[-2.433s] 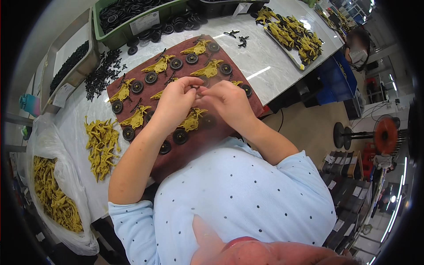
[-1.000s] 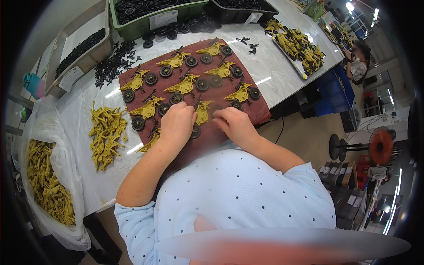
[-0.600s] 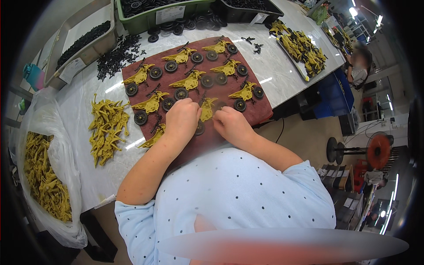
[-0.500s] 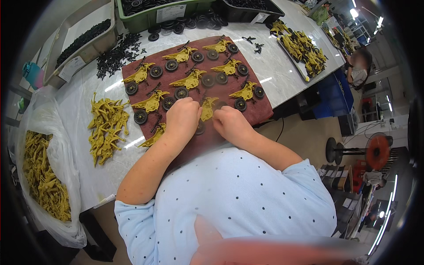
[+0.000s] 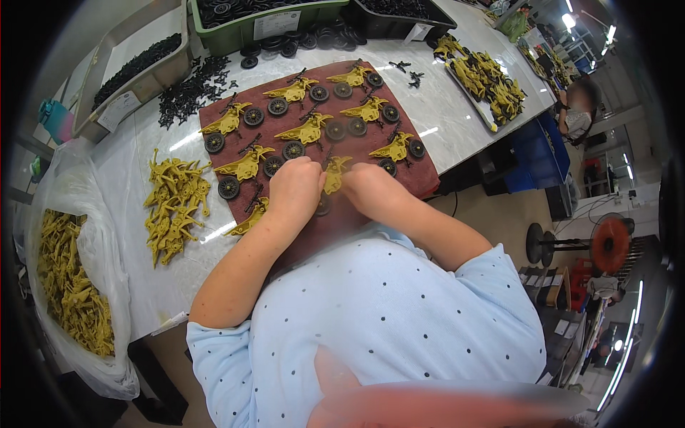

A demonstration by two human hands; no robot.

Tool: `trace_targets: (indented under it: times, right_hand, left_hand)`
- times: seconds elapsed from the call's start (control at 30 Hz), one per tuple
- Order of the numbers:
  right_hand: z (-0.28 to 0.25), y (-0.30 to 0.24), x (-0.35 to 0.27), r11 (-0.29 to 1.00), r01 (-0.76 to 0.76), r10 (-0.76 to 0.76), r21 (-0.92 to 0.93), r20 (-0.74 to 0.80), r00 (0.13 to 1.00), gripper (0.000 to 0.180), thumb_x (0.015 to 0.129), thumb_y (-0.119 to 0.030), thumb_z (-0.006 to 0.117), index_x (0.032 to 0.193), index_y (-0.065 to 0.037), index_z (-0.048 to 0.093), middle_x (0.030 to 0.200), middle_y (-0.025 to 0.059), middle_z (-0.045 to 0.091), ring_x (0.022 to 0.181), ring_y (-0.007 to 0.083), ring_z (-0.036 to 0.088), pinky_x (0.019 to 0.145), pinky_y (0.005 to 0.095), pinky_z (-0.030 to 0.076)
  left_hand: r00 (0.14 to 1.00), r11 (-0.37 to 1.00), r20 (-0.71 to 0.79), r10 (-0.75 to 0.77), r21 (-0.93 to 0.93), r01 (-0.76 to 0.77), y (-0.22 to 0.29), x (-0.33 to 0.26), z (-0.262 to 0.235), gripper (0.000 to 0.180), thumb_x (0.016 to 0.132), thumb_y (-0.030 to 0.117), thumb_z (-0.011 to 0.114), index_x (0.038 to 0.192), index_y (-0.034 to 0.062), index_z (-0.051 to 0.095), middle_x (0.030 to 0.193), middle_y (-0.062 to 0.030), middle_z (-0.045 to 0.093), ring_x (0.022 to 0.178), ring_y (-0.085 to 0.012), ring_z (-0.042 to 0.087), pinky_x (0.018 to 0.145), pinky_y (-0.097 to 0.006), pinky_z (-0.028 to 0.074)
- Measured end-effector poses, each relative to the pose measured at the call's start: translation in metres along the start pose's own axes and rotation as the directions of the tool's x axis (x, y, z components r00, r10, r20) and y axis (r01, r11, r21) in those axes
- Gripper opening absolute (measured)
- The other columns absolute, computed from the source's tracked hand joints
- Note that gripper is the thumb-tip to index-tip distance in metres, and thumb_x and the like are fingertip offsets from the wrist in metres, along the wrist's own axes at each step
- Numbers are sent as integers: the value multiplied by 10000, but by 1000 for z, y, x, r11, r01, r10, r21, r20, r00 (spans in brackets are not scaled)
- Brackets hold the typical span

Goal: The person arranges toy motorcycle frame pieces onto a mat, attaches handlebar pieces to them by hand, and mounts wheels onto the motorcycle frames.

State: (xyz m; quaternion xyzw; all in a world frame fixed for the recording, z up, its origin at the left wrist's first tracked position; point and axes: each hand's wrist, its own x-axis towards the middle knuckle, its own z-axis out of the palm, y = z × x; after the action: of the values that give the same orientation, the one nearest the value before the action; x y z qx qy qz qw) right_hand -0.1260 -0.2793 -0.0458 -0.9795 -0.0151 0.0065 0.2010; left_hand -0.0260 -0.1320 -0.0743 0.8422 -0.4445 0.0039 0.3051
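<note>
Between my two hands sits a yellow toy motorcycle body (image 5: pixel 334 177) on a dark red cloth (image 5: pixel 314 234), with a blurred black wheel (image 5: pixel 323 206) just below it. My left hand (image 5: pixel 297 188) is closed at the body's left edge, fingertips mostly tucked out of sight. Curled against the other side is my right hand (image 5: pixel 369 190); its fingers hide what they grip. Rows of similar yellow toy motorcycles (image 5: pixel 303 130) with black wheels (image 5: pixel 293 150) and black handlebar parts lie around them on the cloth.
Loose yellow bodies (image 5: pixel 175 207) are heaped at left, beside a plastic bag (image 5: pixel 100 250) of more. Bins of black parts, one grey (image 5: pixel 135 84) and one green (image 5: pixel 292 20), line the back. A tray (image 5: pixel 492 121) of assembled yellow pieces stands at right; a person (image 5: pixel 581 114) is beyond.
My right hand has shifted slightly up and left, closer to the yellow body, and now covers the wheel that showed beside it. My left hand is nearly unmoved.
</note>
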Motion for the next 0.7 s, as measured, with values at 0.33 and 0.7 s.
trace_targets:
  times: [0.33,0.7]
  right_hand:
    - [15,-8,-9,991,-119,114,-56,-93,989,155,836,-126,526,774,-3,598,743,194,589,667,361,601,626,455,495]
    - [7,-17,-4,963,-44,54,-267,33,998,94,781,-86,562,850,-26,584,831,136,595,751,336,624,635,422,520]
  left_hand:
    - [1000,1000,-7,-12,-4,12,-1,0,1,120,769,140,656,725,28,646,762,-108,601,765,-291,603,682,-391,491]
    - [999,999,-24,24,-26,-25,-1,-1,2,138,761,126,652,699,11,608,745,-132,579,770,-314,593,686,-405,490]
